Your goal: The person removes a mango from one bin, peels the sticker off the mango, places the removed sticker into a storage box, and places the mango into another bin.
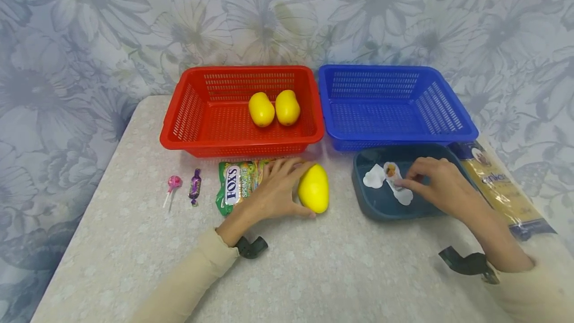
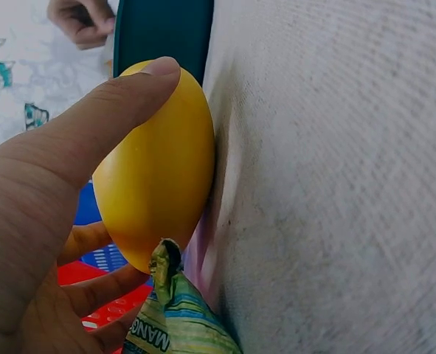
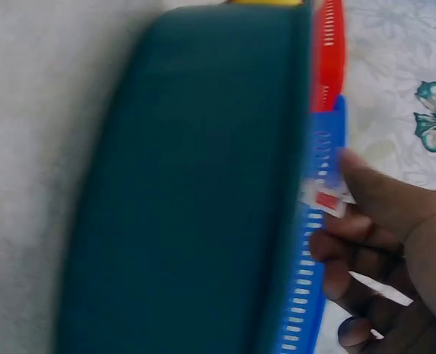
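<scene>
My left hand grips a yellow mango lying on the table, its thumb along the near side and fingers round the far side. In the left wrist view the thumb lies across the mango. Under that wrist is a green Fox's sweets bag, partly hidden. Over a dark teal tub, my right hand pinches a small white wrapped candy between thumb and fingers. The right wrist view shows a white and red bit of its wrapper. Another white wrapped piece lies in the tub.
Behind the hands stand a red basket with two mangoes and a blue basket. To the left lie a pink lollipop and a purple-wrapped candy. A yellow packet lies beside the tub.
</scene>
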Demonstrator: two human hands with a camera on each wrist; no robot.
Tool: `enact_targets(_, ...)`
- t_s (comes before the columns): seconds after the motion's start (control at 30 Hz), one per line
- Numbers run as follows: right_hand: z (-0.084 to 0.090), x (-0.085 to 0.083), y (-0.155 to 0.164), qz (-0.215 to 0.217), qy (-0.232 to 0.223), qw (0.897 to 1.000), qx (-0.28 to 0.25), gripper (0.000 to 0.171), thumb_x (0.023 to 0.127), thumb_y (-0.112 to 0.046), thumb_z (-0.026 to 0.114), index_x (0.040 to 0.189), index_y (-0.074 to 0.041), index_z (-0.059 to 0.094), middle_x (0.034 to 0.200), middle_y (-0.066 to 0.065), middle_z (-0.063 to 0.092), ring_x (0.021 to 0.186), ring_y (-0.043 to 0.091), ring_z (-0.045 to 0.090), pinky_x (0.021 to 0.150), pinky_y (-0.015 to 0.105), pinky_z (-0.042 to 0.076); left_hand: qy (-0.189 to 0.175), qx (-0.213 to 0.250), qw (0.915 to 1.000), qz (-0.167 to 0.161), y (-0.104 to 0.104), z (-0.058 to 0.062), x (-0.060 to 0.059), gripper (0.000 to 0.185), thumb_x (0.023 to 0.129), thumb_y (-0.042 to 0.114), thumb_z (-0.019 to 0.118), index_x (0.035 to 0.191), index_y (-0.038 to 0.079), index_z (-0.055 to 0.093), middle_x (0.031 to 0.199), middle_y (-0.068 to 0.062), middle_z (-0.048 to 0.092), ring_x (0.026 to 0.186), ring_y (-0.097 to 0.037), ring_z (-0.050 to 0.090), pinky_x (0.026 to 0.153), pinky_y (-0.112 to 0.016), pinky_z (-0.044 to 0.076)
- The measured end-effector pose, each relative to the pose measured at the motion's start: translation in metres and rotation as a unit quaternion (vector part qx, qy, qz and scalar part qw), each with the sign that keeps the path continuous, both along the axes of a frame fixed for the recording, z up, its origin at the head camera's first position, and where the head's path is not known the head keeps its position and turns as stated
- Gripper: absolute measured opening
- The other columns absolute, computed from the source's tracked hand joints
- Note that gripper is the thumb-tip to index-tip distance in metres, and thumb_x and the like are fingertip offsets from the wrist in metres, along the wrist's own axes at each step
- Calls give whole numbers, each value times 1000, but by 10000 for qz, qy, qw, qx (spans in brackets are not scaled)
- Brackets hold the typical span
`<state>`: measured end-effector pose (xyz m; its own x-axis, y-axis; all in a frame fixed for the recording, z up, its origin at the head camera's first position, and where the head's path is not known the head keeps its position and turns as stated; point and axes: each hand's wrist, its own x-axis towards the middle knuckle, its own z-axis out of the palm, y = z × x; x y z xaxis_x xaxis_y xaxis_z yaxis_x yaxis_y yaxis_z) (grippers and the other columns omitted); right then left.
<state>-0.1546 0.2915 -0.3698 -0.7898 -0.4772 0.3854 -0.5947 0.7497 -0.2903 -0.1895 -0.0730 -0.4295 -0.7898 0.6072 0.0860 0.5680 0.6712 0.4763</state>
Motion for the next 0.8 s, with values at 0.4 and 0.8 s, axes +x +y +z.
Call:
enact_targets(0.4, -12, 3, -4, -534, 66, 9984, -158, 28, 69, 3, 87, 82, -12, 68, 81, -5, 63, 71, 12, 55, 64, 22, 45, 64, -21, 10000, 16, 0, 0, 0, 107, 67, 65, 84, 155, 24, 37, 150, -4, 38, 135, -31, 30, 109, -57, 18)
enact_targets(0.8, -18, 3, -3, -180, -17, 9998, 32, 18, 79, 2, 79, 91, -8, 71, 78, -6, 62, 69, 9, 52, 66, 33, 36, 67, -15, 10000, 26, 0, 0, 0, 107, 67, 64, 84, 154, 24, 38, 149, -4, 39, 134, -32, 31, 108, -57, 20)
